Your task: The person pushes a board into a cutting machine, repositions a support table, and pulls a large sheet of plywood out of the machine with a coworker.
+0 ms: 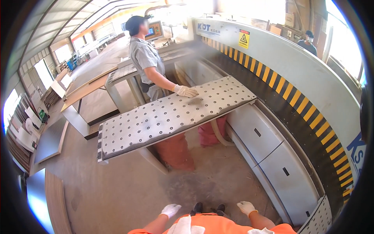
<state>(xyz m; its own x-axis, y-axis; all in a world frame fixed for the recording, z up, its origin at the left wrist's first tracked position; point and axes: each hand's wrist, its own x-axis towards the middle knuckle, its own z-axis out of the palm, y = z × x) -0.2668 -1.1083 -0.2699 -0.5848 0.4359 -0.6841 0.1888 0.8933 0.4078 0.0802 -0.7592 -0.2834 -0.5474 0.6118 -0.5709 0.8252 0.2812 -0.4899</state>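
Down low, left hand [170, 210] & right hand [246, 207], both in white gloves, are hanging loose w/ fingers half curled, holding nothing, above the concrete floor [128, 187]. Further ahead, a dotted metal table [163, 117] is sticking out; a co-worker's gloved hand [185, 91] is resting on it.

Floor: dusty grey concrete [128, 191] — bare in the middle.
Roof: curved metal sheeting [58, 15] on ribs.
Windows: bright panes [43, 72] along the left wall (strong daylight).
Furniture: stacked boards [54, 204] — lower left.
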